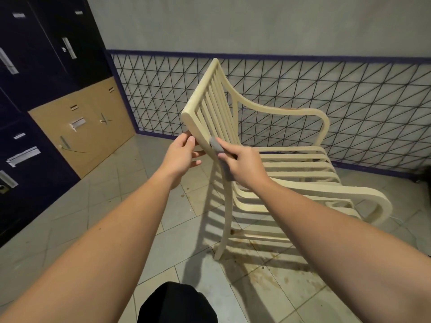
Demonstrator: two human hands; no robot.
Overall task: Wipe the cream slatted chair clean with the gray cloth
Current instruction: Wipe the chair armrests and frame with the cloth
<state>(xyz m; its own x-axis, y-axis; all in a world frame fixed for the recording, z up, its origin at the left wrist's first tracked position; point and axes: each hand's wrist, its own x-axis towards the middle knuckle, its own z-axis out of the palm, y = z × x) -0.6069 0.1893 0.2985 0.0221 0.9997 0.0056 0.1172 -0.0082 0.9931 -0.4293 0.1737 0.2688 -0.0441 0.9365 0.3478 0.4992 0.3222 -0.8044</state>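
Stained tiles [268, 283] underlie cream slatted chair [291, 164]; left hand [180, 157] grips backrest, right hand [242, 165] pinches gray cloth [217, 148].

A cream slatted chair [275, 159] has a small rusty-orange mark on its far armrest. A gray cloth [218, 149] lies against one pale slat. The floor tiles [98, 206] are light gray-beige, speckled with brown stains under and in front of the chair. The upper wall [256, 24] is plain pale gray. Below a dark purple band, the lower wall [349, 108] is white, crossed by thin black lines forming triangles. Lockers [35, 54] on the left are deep navy, with one tan panel [88, 127]. A black garment [177, 304] shows at the bottom edge.
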